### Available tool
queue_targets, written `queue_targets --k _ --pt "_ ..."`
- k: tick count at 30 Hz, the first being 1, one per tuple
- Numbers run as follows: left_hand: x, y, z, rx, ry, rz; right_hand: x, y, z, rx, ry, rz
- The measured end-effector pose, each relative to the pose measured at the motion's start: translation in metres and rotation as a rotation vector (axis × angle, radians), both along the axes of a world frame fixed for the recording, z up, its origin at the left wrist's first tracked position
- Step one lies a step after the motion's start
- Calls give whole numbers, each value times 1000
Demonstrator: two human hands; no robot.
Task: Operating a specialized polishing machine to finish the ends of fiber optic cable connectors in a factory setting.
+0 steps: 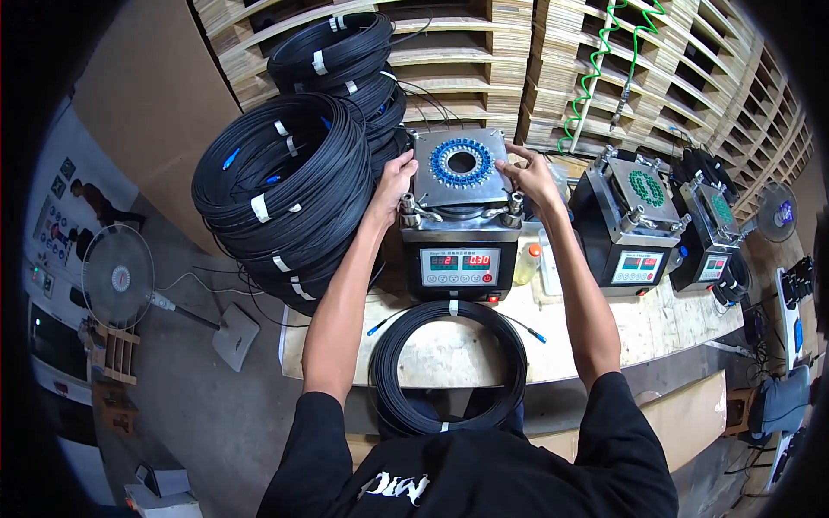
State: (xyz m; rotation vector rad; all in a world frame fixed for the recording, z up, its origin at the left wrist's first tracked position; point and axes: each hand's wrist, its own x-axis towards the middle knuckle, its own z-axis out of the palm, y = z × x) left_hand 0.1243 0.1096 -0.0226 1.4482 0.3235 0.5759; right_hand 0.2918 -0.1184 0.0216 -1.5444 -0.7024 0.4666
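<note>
A square silver metal plate [427,195] bearing a ring of blue connectors [461,180] sits atop a black box-shaped machine [412,259] with red digits, between both hands. The left hand [395,185] grasps its left edge; the right hand [534,179] grips the right, thumb on top. Nearer the body lies a coil of black cable [384,371].

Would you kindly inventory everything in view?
Machines: three, black and silver, on table
Square plate: one, silver, atop nearest machine
Blue ring: one, blue, on that plate
Green rings: two, green, atop other machines
Loose coil: one, black, at table's front
Stacked coils: many, black, left
Table: one, pale, centre
Fans: two, greyish, left and right
Pallets: several, tan, background
Spiral hose: apparently one, green, upper right
Distant person: one, dark clothes, left
Left hand: one, bare, plate's left edge
Right hand: one, bare, plate's right edge
</note>
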Motion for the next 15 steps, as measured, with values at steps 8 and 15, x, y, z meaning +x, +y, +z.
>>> queue_targets --k 8,15 --pt "1 -8 17 88 11 48 3 -2 5 99 43 35" --pt "-3 -3 15 44 -74 -7 0 3 -13 145 -46 33"
